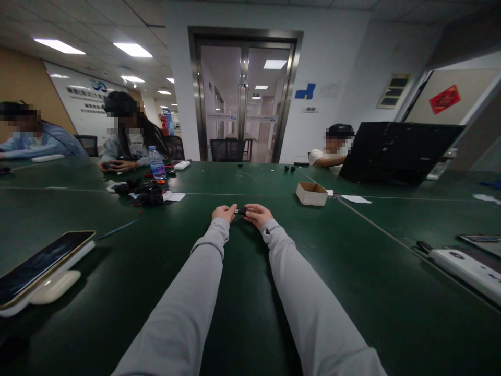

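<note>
Part: small black piece (241, 211), mid-worktop (352, 271), between both hands.
Left hand (224, 212): fingers pinching its left end.
Right hand (256, 213): fingers pinching its right end.
Advice: probably keep wrists resting, grip steady, pressure even.

One cam only, worn on the person's head, looking fwd and slightly down along both grey sleeves over the green table (352, 271). Wide-angle, edges bent. Hands sit mid-frame at arm's reach; glass door (245, 99) straight ahead, far off. No 2nd view to overlap.
</note>
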A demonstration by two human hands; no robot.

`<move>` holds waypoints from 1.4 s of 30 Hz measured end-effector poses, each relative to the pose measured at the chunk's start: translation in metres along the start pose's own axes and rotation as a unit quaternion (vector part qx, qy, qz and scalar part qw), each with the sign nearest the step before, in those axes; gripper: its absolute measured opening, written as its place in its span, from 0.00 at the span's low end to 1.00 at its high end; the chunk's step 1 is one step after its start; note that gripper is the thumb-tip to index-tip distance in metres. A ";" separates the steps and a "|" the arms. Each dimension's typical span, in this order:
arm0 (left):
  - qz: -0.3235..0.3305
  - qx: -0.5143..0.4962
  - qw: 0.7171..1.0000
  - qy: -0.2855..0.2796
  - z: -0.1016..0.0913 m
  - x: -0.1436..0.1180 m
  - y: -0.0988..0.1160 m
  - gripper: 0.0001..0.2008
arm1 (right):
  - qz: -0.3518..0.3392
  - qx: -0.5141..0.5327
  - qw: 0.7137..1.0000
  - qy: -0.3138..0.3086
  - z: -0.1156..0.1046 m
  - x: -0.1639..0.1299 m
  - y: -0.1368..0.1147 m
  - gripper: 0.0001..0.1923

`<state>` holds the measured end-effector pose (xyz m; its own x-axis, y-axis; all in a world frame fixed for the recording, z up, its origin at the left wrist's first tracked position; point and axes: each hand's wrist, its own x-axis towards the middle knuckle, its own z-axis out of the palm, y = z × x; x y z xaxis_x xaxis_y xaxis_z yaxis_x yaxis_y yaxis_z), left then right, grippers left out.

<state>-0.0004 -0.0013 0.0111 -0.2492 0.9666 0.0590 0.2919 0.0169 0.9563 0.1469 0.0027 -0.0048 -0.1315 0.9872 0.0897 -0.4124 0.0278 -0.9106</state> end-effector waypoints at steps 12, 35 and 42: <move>0.022 0.029 0.999 0.011 0.004 0.009 -0.010 0.19 | -0.005 0.001 1.000 -0.008 0.002 -0.001 -0.002 0.15; 0.060 -0.027 0.996 -0.056 0.008 0.007 -0.010 0.14 | 0.024 0.004 1.000 0.018 0.002 -0.002 -0.005 0.10; 0.067 -0.057 0.993 -0.081 0.007 0.007 -0.011 0.16 | 0.021 -0.003 1.000 0.018 0.002 -0.002 -0.005 0.10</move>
<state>0.0010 0.0065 -0.0005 -0.0605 0.9870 0.1491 0.2036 -0.1340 0.9698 0.1476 0.0007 0.0002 -0.1166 0.9925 0.0368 -0.4009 -0.0131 -0.9160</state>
